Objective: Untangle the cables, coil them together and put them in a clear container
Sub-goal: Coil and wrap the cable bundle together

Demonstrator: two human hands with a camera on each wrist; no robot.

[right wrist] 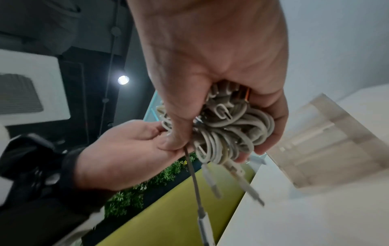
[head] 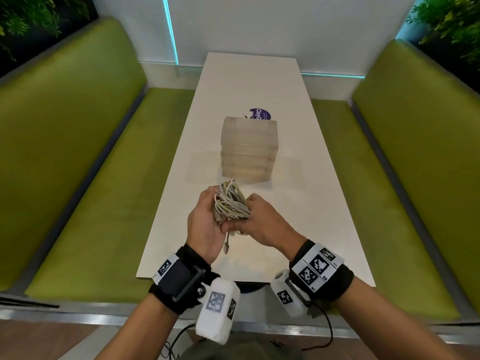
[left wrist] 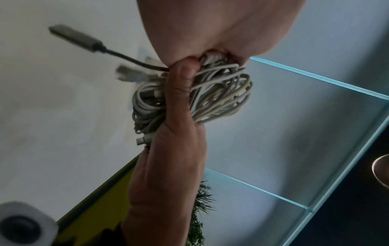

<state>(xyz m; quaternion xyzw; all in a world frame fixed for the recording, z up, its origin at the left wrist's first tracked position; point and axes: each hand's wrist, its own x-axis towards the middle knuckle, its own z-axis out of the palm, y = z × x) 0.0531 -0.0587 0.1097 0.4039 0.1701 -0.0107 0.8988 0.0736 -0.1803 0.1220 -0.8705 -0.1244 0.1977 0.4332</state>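
Both hands hold the coiled cables (head: 232,202) above the surface (head: 298,203), long axis running near-far: left grip (head: 205,224) cupping, right grip (head: 262,219) curled round. Grey plug (head: 226,247) dangles nearward; clear container (head: 248,149) stands farther.

From my head view the scene is evenly and fairly brightly lit, with soft light on the white worktop (head: 259,81) and only a faint shadow at its near edge. Cyan light strips (head: 170,29) glow on the far wall. The wide lens bows the green benches (head: 78,152) outward at the frame's sides. My left wrist picture is dimmer and greyish; a cable plug (left wrist: 73,37) is smeared by motion blur. My right wrist picture is dark on its left side, where one small ceiling lamp (right wrist: 123,79) flares, and the dangling plugs (right wrist: 216,188) are blurred.
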